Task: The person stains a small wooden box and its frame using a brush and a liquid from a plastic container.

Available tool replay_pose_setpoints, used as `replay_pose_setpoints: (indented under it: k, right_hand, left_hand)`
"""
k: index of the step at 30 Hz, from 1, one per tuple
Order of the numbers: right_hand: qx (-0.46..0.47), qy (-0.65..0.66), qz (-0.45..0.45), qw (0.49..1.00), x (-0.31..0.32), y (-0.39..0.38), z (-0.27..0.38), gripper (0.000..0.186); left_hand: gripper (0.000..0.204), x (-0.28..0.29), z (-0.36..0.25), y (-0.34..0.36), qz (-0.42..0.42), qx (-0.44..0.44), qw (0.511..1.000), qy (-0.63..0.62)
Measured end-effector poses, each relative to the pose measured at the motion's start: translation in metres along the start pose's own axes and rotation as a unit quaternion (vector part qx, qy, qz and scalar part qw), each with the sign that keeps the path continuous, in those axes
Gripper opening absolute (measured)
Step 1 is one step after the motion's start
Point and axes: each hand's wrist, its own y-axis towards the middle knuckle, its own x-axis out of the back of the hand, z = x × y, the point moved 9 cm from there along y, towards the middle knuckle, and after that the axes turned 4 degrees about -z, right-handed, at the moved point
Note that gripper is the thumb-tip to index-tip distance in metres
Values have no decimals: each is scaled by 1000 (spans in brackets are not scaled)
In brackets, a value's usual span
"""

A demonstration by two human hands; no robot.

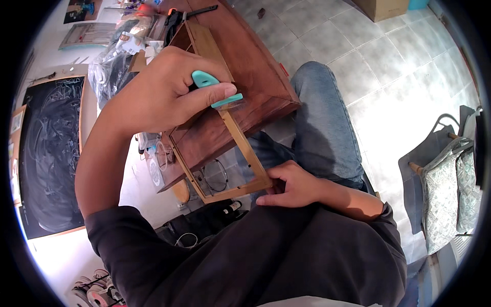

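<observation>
From my end, my left hand (169,84) is gripping a teal, flat-handled plastic tool (210,79), sitting above the far end of a golden-brown, rectangular wooden frame (240,139); I cannot tell whether they are touching. My right hand (296,185) is holding that frame's near right corner.

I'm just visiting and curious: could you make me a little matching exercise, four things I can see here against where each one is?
Things
1. Teal tool
2. Wooden frame
3. Blackboard
4. Cardboard box

Places
A. At the far left of the picture
B. Gripped in the left hand
C. At the top edge, right of centre
D. Held at one corner by the right hand

Right pairs: 1-B, 2-D, 3-A, 4-C
</observation>
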Motion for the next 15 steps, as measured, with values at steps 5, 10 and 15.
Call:
replay_pose_setpoints:
  k: [5, 10, 15]
  right_hand:
    - [27, -27, -15, 999, 2, -3, 3, 40]
    - [53, -75, -46, 995, 5, -6, 4, 37]
    - [39, -68, -63, 995, -3, -8, 8, 34]
  left_hand:
    - [18, 32, 19, -7, -90, 88, 989, 79]
    - [17, -5, -4, -18, -6, 50, 998, -38]
    - [15, 28, 6, -33, -148, 24, 987, 66]
